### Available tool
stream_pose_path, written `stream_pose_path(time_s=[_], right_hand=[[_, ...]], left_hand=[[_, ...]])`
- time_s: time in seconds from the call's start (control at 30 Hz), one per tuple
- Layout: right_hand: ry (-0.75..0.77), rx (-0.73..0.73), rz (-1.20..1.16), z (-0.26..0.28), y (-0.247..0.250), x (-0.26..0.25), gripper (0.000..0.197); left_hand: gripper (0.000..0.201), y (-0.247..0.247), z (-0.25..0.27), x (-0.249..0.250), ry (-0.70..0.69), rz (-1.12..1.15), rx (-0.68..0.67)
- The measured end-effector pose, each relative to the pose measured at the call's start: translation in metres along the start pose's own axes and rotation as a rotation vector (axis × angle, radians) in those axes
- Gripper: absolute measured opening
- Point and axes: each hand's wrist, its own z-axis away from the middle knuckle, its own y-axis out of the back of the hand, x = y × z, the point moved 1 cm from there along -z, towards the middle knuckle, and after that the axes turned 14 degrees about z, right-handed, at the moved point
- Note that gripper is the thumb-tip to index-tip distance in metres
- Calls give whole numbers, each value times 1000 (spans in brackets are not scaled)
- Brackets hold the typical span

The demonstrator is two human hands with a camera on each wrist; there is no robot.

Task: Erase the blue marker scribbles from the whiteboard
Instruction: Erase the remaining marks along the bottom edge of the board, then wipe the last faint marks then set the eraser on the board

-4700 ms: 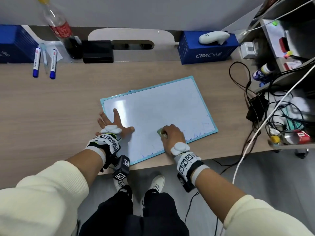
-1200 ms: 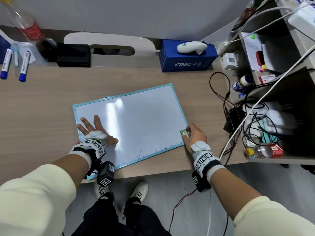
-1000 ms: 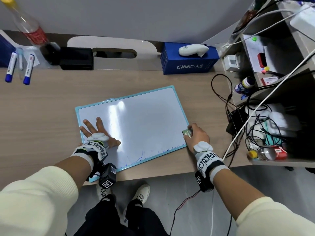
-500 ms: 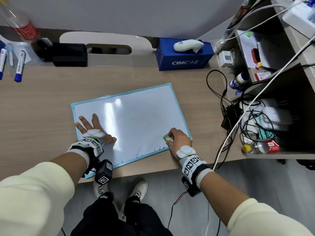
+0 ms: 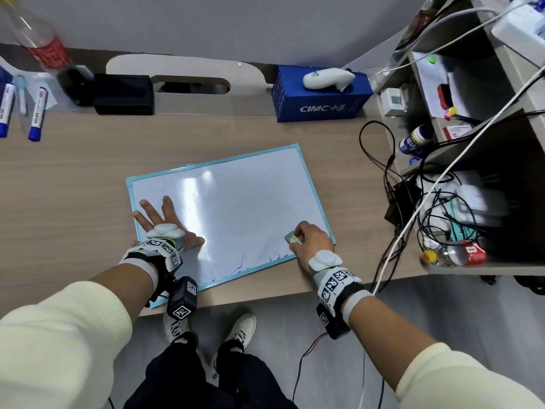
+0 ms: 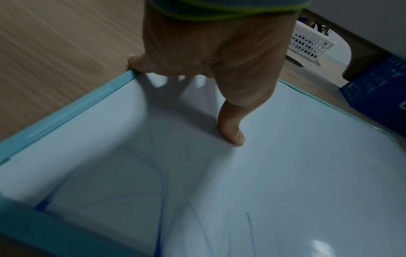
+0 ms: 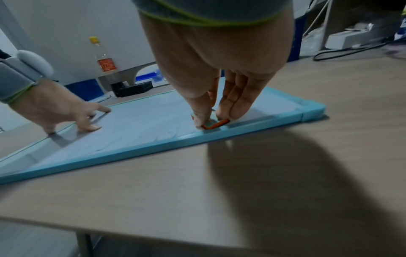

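Note:
A teal-framed whiteboard [image 5: 236,208] lies tilted on the wooden desk. Faint blue marker scribbles [image 5: 241,262] run along its near edge, and the blue marker scribbles [image 6: 162,205] show up close in the left wrist view. My left hand [image 5: 160,218] lies flat with fingers spread on the board's near-left part, thumb on the surface. My right hand [image 5: 309,240] pinches a small square eraser [image 5: 292,238] near the board's near-right corner. The eraser [image 7: 214,124] has an orange base and rests on the board, held between thumb and fingers.
Two blue markers [image 5: 37,113] lie at the far left beside a plastic bottle [image 5: 44,45] and a black box [image 5: 124,94]. A blue carton [image 5: 318,98] stands at the back. Tangled cables [image 5: 392,184] and a cluttered shelf [image 5: 460,113] crowd the right side.
My right hand with the eraser swept left along the board's near edge, then back right toward the near-right corner. My left hand stayed pressed on the board.

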Motion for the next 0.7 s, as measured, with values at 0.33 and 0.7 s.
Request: stream_pose_path(time_s=[0.33, 0.7], right_hand=[[136, -75, -26, 23, -17, -59, 16], [-102, -3, -45, 10, 5, -20, 17]], left_hand=[[140, 0, -1, 0, 5, 1, -11], [138, 1, 1, 0, -18, 53, -17]])
